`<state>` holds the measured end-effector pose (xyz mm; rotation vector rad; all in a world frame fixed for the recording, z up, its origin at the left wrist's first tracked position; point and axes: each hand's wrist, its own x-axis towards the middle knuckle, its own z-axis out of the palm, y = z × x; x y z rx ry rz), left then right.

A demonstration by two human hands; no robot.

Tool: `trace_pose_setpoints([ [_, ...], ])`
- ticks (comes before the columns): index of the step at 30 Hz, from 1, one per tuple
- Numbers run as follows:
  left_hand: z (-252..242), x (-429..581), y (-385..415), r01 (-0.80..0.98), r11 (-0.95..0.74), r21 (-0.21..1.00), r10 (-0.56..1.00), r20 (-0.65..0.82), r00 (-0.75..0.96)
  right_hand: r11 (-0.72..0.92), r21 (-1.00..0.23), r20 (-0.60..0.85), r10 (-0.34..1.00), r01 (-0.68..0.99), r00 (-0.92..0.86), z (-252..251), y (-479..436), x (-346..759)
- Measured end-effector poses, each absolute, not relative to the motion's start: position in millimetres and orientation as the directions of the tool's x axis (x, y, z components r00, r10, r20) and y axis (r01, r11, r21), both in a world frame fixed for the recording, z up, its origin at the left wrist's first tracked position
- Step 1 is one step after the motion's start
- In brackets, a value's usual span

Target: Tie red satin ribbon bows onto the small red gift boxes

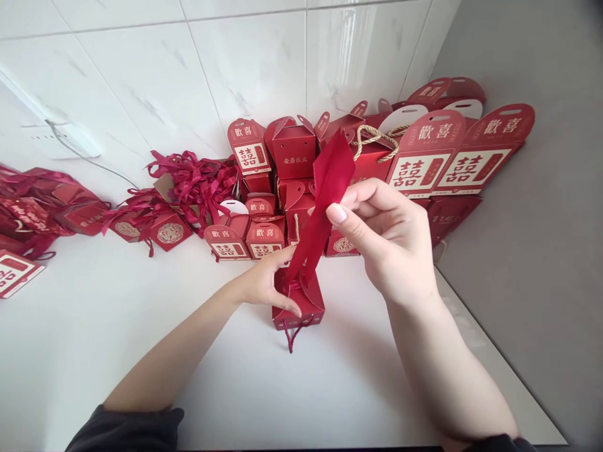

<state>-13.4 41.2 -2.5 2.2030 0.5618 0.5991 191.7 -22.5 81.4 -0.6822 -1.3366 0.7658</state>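
A small red gift box (308,304) stands on the white table, with a thin dark red cord handle hanging from its near side. My left hand (271,285) grips the box at its left side, thumb over the top and fingers partly hidden behind it. A wide red ribbon (316,226) rises from slots in the top of the box. My right hand (381,235) pinches the ribbon between thumb and fingers, holding it up above the box; its loose end sticks up past the fingertips.
Behind stand many red boxes with white labels (419,169), stacked against the tiled wall (254,63). Ribboned boxes (172,232) lie left of these, and more red boxes (32,213) sit at the far left. A grey panel (527,251) borders the table (226,389) on the right. A cable (89,157) runs from a white socket.
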Motion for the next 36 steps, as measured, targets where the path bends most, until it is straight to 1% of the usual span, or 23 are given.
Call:
trace_pose_setpoints([
  [4, -13.2, -4.2, 30.7, 0.374, -0.617, 0.693, 0.709, 0.282, 0.647, 0.590, -0.804, 0.587, 0.807, -0.068, 0.066, 79.7, -16.9, 195.6],
  [6, -14.0, -3.3, 28.0, 0.386, -0.640, 0.665, 0.709, 0.317, 0.630, 0.587, -0.808, 0.584, 0.809, -0.050, 0.069, 78.2, -13.2, 197.9],
  [7, -13.0, -4.2, 27.5, 0.357, -0.646, 0.675, 0.688, 0.312, 0.655, 0.587, -0.809, 0.583, 0.809, -0.042, 0.077, 77.4, -11.4, 199.0],
  [9, -9.7, -8.0, 28.2, 0.260, -0.587, 0.767, 0.620, 0.220, 0.753, 0.593, -0.804, 0.588, 0.802, -0.031, 0.101, 75.8, -8.0, 201.0],
  [11, -6.9, -12.3, 30.0, 0.190, -0.440, 0.878, 0.539, 0.089, 0.837, 0.605, -0.796, 0.599, 0.792, -0.023, 0.122, 74.3, -4.9, 202.4],
  [13, -6.7, -14.5, 31.7, 0.171, -0.339, 0.925, 0.495, 0.021, 0.869, 0.615, -0.789, 0.608, 0.783, -0.011, 0.129, 73.2, -2.7, 203.1],
  [14, -7.9, -14.5, 32.0, 0.163, -0.330, 0.930, 0.496, 0.024, 0.868, 0.616, -0.787, 0.611, 0.781, -0.002, 0.128, 72.9, -2.1, 203.1],
  [17, -15.3, -10.1, 30.6, 0.090, -0.321, 0.943, 0.521, 0.096, 0.848, 0.621, -0.783, 0.619, 0.776, 0.021, 0.121, 72.8, -2.3, 202.1],
  [22, -30.5, 2.5, 23.0, -0.009, -0.235, 0.972, 0.641, 0.163, 0.750, 0.650, -0.759, 0.648, 0.749, 0.041, 0.135, 73.0, -3.9, 201.8],
  [25, -35.4, 8.5, 19.2, -0.045, -0.239, 0.970, 0.664, 0.198, 0.721, 0.665, -0.745, 0.664, 0.734, 0.046, 0.140, 72.4, -1.9, 204.3],
  [28, -37.4, 11.4, 17.4, 0.038, -0.336, 0.941, 0.684, 0.216, 0.697, 0.671, -0.740, 0.670, 0.732, 0.043, 0.125, 72.3, -0.7, 206.3],
  [30, -38.7, 12.2, 17.1, 0.107, -0.383, 0.918, 0.708, 0.217, 0.672, 0.676, -0.737, 0.676, 0.733, 0.033, 0.078, 73.4, -3.2, 205.6],
  [33, -41.2, 13.0, 17.0, 0.120, -0.378, 0.918, 0.725, 0.213, 0.655, 0.688, -0.726, 0.688, 0.726, 0.009, -0.013, 77.5, -13.7, 200.4],
  [36, -42.6, 14.8, 16.5, 0.123, -0.388, 0.913, 0.725, 0.221, 0.652, 0.714, -0.700, 0.713, 0.700, 0.004, -0.054, 83.4, -27.9, 193.6],
])
